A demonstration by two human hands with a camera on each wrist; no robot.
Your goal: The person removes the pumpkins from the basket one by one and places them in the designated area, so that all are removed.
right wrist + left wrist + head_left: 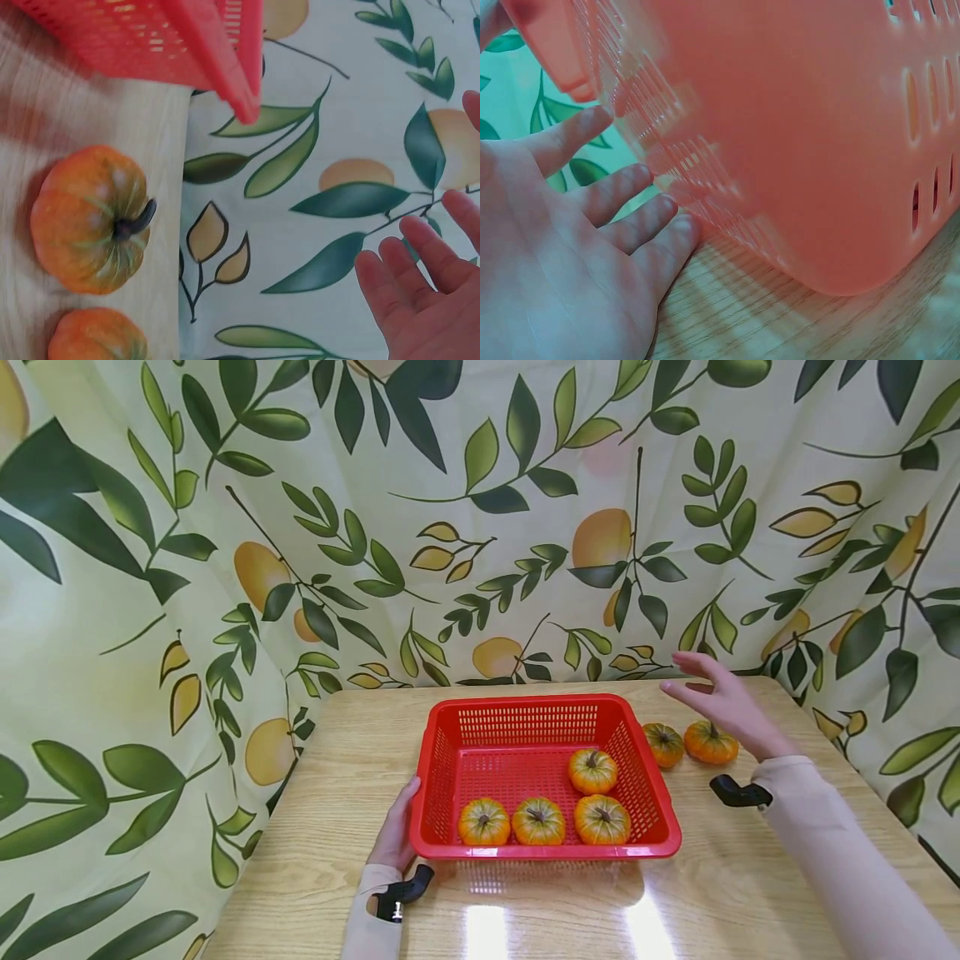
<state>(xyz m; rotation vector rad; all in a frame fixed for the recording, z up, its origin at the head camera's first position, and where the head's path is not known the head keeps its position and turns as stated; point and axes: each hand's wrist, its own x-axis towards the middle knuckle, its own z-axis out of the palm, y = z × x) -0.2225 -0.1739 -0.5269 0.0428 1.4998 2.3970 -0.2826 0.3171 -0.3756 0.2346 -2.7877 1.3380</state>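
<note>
A red perforated basket point(545, 852) sits on the table with several small orange pumpkins inside, among them one point(592, 771) toward its right side. The left hand point(395, 828) rests against the basket's left wall; in the left wrist view its fingertips point(641, 176) touch the slotted side, fingers extended. Raised over the table's back right part, the right hand point(716, 703) holds nothing, its fingers spread. Below it are two pumpkins outside the basket, a greenish one point(663, 745) beside the basket's right wall and an orange one point(708, 744). The right wrist view shows both pumpkins point(94, 219).
Behind and left of the wooden table point(322, 793) hangs a cloth point(450, 610) printed with leaves and fruit, reaching the table's back edge. Black curved pieces are attached at both wrists, over light sleeves point(832, 835).
</note>
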